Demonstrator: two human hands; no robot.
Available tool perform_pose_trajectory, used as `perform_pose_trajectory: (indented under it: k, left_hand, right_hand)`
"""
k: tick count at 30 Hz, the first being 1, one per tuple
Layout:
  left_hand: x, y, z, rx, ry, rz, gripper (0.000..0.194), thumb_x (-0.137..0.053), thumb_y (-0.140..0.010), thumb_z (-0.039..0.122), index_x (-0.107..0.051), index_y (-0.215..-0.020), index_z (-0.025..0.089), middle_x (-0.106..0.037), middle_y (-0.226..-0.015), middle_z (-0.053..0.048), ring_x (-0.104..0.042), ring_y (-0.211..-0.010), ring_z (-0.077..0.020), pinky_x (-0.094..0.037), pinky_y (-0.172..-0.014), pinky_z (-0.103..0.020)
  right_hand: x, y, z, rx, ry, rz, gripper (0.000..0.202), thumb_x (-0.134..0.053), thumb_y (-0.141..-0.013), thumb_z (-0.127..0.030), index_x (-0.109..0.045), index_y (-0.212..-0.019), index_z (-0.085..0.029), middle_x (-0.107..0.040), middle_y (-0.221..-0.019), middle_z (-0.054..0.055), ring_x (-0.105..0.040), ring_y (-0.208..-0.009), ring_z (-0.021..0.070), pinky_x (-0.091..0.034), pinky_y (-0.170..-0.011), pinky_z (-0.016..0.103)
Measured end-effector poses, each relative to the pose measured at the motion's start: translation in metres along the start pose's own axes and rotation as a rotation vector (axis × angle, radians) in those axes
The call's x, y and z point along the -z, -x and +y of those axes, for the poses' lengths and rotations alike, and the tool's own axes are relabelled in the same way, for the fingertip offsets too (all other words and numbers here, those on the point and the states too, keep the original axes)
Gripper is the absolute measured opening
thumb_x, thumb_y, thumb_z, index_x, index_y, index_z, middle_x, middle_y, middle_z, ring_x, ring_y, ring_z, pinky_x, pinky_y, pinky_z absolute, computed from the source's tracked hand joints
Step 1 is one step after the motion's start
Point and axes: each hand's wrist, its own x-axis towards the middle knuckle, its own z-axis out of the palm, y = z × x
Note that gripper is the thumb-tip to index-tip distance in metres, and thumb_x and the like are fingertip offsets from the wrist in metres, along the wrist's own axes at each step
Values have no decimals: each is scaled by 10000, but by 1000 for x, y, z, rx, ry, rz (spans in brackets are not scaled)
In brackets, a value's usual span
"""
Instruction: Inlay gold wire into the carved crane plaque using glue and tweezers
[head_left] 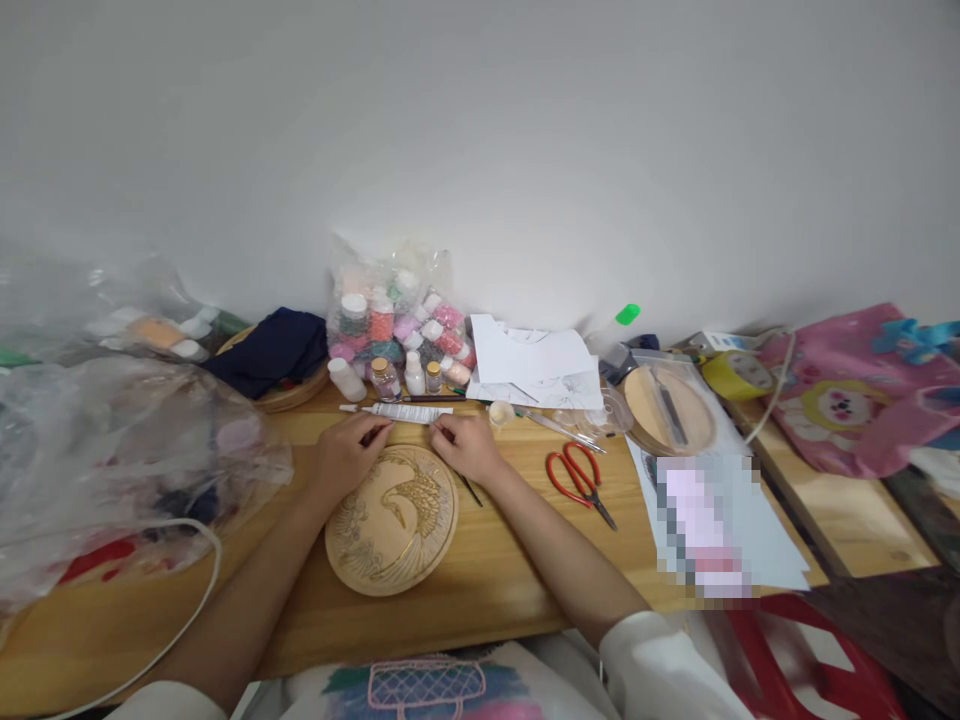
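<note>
hands [409,448] on carved wooden disc [391,520]; white tube [409,412] just beyond

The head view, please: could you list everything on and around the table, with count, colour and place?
Table: one, light wood, across the view.
Carved disc: one, tan round wood, centre, at both hands.
Tube: one, white, lying just beyond the disc.
Bead bag: one, clear, many colours, by the wall.
Small bottles: about four, clear or white, before the bag.
Scissors: one, red handles, right of the disc.
Papers: several, white, behind the scissors.
Tape roll: one, yellow, far right.
Pink bag: one, right edge.
Plastic bags: clear, left.
Left hand: on the disc's top edge.
Right hand: on the disc's top edge.
</note>
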Motion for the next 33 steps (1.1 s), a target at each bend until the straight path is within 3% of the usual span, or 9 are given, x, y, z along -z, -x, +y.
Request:
perform_pose_trajectory:
  k: [33]
  left_hand:
    - [3,0,2,19,5,-22,231,-487,-888,372,-670,-841,240,-739,-848,-30,-675,-782,-208,-527,-760,-327]
  right_hand:
    - [0,0,0,-3,-3,2,232,-554,-901,-251,-684,-720,-183,-687,-673,16,-529,-598,120,-286,-600,241]
